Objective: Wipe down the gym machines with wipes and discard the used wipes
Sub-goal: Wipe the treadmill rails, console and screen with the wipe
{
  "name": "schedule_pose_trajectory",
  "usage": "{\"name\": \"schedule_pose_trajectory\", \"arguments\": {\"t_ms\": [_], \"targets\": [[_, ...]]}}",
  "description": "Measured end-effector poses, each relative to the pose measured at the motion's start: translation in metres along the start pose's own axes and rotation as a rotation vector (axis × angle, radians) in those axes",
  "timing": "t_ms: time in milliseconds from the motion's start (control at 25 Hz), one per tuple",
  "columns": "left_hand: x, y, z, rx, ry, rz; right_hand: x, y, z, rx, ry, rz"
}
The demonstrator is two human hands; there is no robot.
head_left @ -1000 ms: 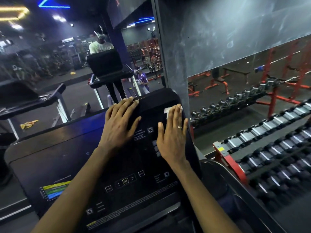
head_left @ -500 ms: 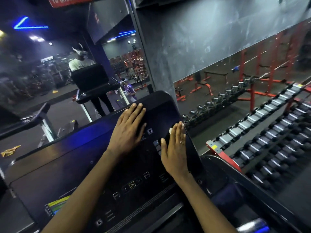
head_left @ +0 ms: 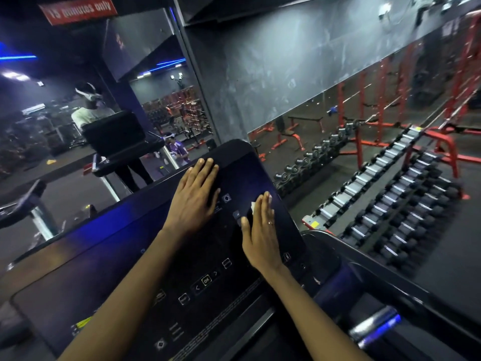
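Two hands flat on console [head_left: 125, 256] — right hand [head_left: 260, 230] presses wipe [head_left: 253, 206], 4 o'clock of left hand [head_left: 194, 198]; wiping apparently under way, discarding undone.

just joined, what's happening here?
A person is wiping a treadmill console. The right hand lies flat on a white wipe and presses it against the right side of the panel; only a corner of the wipe shows beside the fingers. The left hand rests flat near the console's top edge and holds nothing. Dumbbell racks stand off to the right, and a mirror faces the machine.
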State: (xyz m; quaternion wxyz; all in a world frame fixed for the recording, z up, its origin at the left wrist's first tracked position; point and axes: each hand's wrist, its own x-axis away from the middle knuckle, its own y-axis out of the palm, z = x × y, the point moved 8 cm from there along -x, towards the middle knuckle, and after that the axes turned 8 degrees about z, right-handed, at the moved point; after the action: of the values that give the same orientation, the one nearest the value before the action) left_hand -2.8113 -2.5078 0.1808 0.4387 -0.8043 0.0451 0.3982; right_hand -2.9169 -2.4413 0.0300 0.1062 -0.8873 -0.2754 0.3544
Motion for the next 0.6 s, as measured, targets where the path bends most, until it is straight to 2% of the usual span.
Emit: {"name": "schedule_pose_trajectory", "arguments": {"t_ms": [80,240,400,600], "targets": [[0.0,0.0,-0.001,-0.007,0.003,-0.004,-0.014,-0.003,0.009,0.059,0.005,0.017],[0.003,0.009,0.012,-0.017,0.07,-0.032,0.034,-0.009,0.055,0.078,0.265,0.056],[0.01,0.019,0.02,0.009,0.07,-0.066,0.066,0.005,0.049,0.127,0.143,-0.067],[0.011,0.014,0.018,0.016,0.083,-0.063,0.111,-0.01,0.106,0.218,0.469,-0.066]]}}
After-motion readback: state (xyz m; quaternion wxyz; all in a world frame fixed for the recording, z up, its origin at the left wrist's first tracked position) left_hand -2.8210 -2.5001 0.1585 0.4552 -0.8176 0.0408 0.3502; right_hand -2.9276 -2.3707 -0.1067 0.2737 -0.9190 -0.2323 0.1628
